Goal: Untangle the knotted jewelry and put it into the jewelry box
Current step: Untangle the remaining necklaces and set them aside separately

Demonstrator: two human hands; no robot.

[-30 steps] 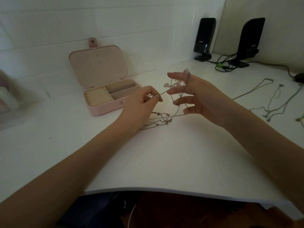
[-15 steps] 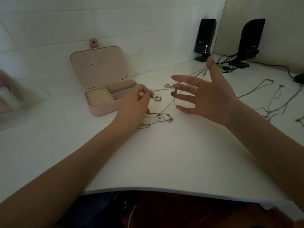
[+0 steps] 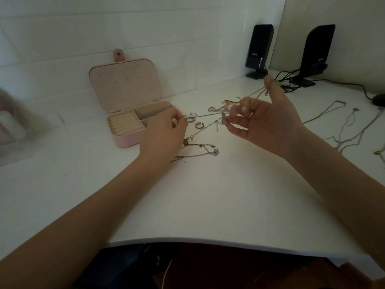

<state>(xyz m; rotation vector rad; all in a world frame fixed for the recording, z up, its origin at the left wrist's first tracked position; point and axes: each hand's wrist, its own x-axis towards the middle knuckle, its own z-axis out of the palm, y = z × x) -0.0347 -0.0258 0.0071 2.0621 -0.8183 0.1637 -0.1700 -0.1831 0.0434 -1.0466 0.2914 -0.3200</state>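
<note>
A tangle of thin silver chains (image 3: 200,150) with small charms lies on the white desk between my hands, and strands of it stretch up to both. My left hand (image 3: 164,134) pinches one chain end near a small ring (image 3: 190,119). My right hand (image 3: 264,119) is raised a little above the desk, with its fingers curled round several strands and a pendant. The pink jewelry box (image 3: 125,140) stands open just left of my left hand, its lid upright against the wall. Another loose ring (image 3: 199,125) lies between the hands.
More chains (image 3: 352,130) lie spread at the desk's right side. Two black speakers (image 3: 259,49) with cables stand at the back right, and a dark mouse (image 3: 379,100) sits at the right edge. A blurred pale object (image 3: 12,126) stands at the far left. The desk's front edge curves below my forearms.
My right hand's fingers have curled in round the strands after being spread open. My left hand has shifted slightly left toward the box. The tangle has settled lower onto the desk.
</note>
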